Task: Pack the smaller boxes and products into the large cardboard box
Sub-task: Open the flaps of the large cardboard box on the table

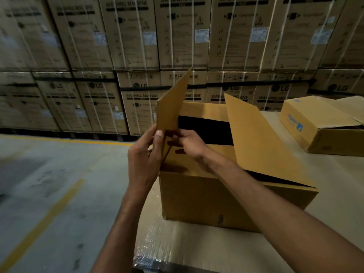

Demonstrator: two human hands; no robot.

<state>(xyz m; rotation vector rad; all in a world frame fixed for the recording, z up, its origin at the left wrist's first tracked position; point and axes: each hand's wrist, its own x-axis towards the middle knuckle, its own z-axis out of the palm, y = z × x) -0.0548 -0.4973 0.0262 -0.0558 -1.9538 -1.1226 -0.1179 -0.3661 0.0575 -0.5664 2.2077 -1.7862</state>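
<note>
Standing at the near corner of a plastic-wrapped cardboard surface, the large cardboard box has its top open, with darkness showing inside. Its left flap is raised almost upright, and both of the person's hands are on the flap's lower end. The left hand pinches the flap's near edge, thumb pressed flat on the face turned toward me and the other fingers curled behind it. The right hand reaches in from the box side, its fingers bent and bunched together against the flap near the fold; whether they actually pinch the cardboard I cannot tell. The right flap leans up and outward, well apart from the hands. A smaller box with blue print lies farther right on the same surface. Behind stand stacked washing machine cartons, and to the left is a grey floor with yellow lines.
</note>
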